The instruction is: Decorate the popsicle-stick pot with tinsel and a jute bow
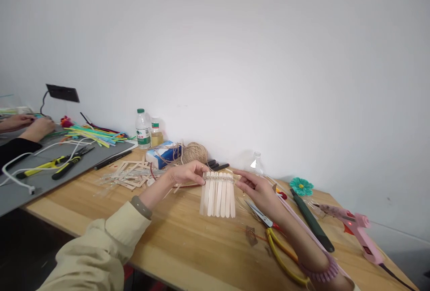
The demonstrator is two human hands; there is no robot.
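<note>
Nearest my view, bottom L: beige sleeve (101, 246) on the L arm; bottom R, purple coil band (324, 272) on the R forearm. Close by it, scissors (268, 222) w/ yellow & orange handles lie on the wooden table (168, 241), blades parted a bit, partly behind that forearm.

Next out, centre: stick panel (219, 194), a row of pale flat sticks side by side w/ a cross strip near the top, held btwn both hands over the table; can't tell if the lower ends touch. L hand (187, 173) has fingers closed in a pinch on its upper L corner. R hand (257, 188) has thumb & index slightly apart at the upper R edge; can't tell if they grip or just touch.

Over R: dark green cutter (312, 221), then pink glue gun (358, 226), red light on.

Farther, L: loose sticks (134, 172) in a heap, tissue pack (164, 154), twine ball (195, 153), teal flower (301, 186) off R. By the wall (235, 58): green-capped bottle (143, 136). Far L, a co-worker's hands (40, 128).
</note>
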